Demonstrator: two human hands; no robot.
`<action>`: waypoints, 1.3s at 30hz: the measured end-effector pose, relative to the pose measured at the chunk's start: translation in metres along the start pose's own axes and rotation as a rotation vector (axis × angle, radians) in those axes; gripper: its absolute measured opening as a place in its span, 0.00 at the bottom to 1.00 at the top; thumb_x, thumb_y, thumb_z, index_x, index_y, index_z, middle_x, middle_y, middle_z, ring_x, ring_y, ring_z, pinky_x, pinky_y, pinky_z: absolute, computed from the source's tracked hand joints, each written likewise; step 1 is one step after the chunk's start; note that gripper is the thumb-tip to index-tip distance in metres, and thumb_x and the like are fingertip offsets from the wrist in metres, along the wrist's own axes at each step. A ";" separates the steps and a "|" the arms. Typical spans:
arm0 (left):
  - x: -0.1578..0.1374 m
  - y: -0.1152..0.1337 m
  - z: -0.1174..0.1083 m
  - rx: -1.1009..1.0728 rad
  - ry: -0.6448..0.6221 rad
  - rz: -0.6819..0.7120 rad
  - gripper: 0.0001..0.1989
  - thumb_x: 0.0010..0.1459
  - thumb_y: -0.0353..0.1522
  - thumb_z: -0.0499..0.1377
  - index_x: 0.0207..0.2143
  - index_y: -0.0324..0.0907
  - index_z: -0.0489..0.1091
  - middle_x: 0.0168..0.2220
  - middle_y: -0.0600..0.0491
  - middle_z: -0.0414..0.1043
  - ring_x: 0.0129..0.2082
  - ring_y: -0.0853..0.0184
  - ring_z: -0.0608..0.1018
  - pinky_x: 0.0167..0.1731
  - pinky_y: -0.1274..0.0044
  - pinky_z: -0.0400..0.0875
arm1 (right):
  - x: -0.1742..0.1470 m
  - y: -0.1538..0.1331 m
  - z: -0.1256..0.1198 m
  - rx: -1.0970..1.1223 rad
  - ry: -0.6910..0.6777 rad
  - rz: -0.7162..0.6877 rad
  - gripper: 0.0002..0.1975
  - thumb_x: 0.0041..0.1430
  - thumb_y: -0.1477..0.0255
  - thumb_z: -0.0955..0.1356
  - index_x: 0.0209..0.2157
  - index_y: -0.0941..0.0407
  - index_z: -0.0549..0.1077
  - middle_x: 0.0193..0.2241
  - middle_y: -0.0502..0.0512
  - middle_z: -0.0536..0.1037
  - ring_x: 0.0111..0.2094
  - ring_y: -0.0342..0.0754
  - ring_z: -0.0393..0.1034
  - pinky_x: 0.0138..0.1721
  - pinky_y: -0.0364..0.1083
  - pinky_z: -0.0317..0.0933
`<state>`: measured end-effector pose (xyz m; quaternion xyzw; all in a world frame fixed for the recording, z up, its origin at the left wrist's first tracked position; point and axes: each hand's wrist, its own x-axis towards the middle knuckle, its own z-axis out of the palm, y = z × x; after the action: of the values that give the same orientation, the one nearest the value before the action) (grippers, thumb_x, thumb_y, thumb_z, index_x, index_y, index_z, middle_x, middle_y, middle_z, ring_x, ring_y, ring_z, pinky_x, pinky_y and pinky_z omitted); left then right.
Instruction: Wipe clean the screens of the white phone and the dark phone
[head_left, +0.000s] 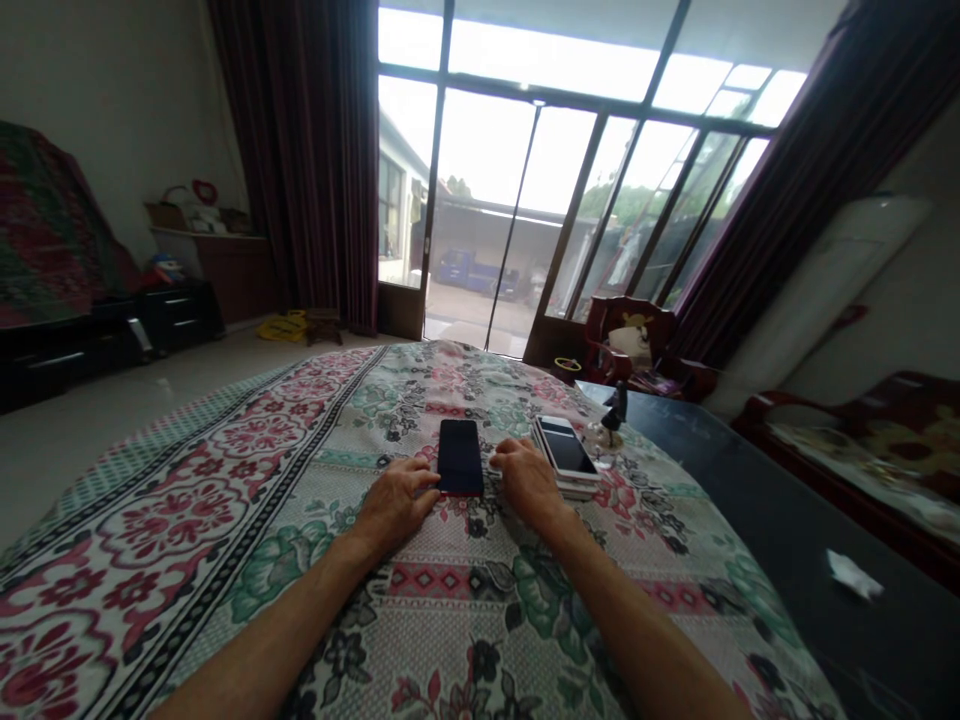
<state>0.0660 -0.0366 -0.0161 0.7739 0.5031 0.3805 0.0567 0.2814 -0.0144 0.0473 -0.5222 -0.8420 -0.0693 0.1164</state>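
A dark phone with a red edge (pixel 460 456) lies flat, screen up, on a floral cloth (pixel 225 500) that covers the surface in front of me. My left hand (pixel 396 505) rests on the cloth with its fingertips against the phone's near left corner. My right hand (pixel 527 481) lies on the cloth just right of that phone, its fingers curled near the phone's right edge. Right beside this hand sits a small stack of white phones (pixel 566 455). Whether either hand grips anything is not clear.
A dark glossy table (pixel 787 540) adjoins on the right, with a small figurine on a clear base (pixel 611 420) and a crumpled white scrap (pixel 851 577). Beyond are red wooden chairs (pixel 637 345), glass doors, dark curtains, and a low dark cabinet (pixel 90 335) at left.
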 end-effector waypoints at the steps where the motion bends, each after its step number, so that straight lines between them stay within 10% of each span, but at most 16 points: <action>1: 0.000 0.000 0.000 0.003 0.001 -0.003 0.09 0.53 0.28 0.63 0.37 0.45 0.79 0.40 0.51 0.77 0.44 0.61 0.76 0.49 0.68 0.70 | -0.001 -0.001 -0.001 0.024 0.010 -0.015 0.19 0.51 0.86 0.64 0.35 0.53 0.81 0.40 0.57 0.78 0.44 0.53 0.66 0.41 0.47 0.60; 8: 0.000 0.001 -0.001 0.011 -0.005 0.002 0.08 0.53 0.29 0.62 0.37 0.46 0.79 0.40 0.52 0.77 0.43 0.62 0.76 0.48 0.70 0.70 | -0.003 -0.017 0.005 0.224 -0.062 -0.282 0.17 0.57 0.83 0.64 0.37 0.49 0.80 0.42 0.52 0.77 0.43 0.47 0.67 0.44 0.44 0.58; 16: 0.000 0.001 0.001 -0.001 0.001 -0.022 0.09 0.52 0.29 0.63 0.37 0.46 0.79 0.41 0.51 0.77 0.44 0.61 0.76 0.49 0.68 0.70 | -0.003 0.006 -0.009 0.059 -0.103 -0.097 0.19 0.51 0.86 0.64 0.33 0.53 0.81 0.39 0.55 0.78 0.43 0.50 0.67 0.43 0.45 0.58; 23: 0.000 -0.001 0.001 0.007 -0.013 -0.013 0.08 0.54 0.30 0.63 0.38 0.45 0.79 0.42 0.51 0.77 0.45 0.61 0.75 0.49 0.69 0.69 | -0.004 -0.015 0.000 0.222 -0.101 -0.342 0.19 0.54 0.84 0.63 0.35 0.50 0.80 0.40 0.51 0.78 0.42 0.46 0.67 0.44 0.44 0.58; 27: 0.000 0.000 0.000 0.005 -0.013 -0.024 0.09 0.53 0.29 0.63 0.38 0.45 0.78 0.41 0.51 0.77 0.44 0.61 0.76 0.49 0.69 0.69 | -0.005 -0.001 -0.009 0.070 -0.166 -0.134 0.17 0.50 0.86 0.64 0.30 0.53 0.80 0.36 0.54 0.78 0.39 0.48 0.68 0.42 0.45 0.57; 39: 0.001 0.001 -0.001 0.026 -0.035 0.003 0.07 0.56 0.30 0.59 0.36 0.42 0.76 0.42 0.49 0.76 0.46 0.61 0.74 0.50 0.70 0.67 | 0.006 -0.036 0.024 0.285 0.069 -0.342 0.12 0.59 0.78 0.66 0.41 0.53 0.78 0.43 0.55 0.76 0.45 0.48 0.65 0.47 0.46 0.58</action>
<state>0.0660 -0.0367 -0.0144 0.7819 0.5058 0.3602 0.0548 0.2438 -0.0198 0.0264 -0.3476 -0.9151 0.0137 0.2041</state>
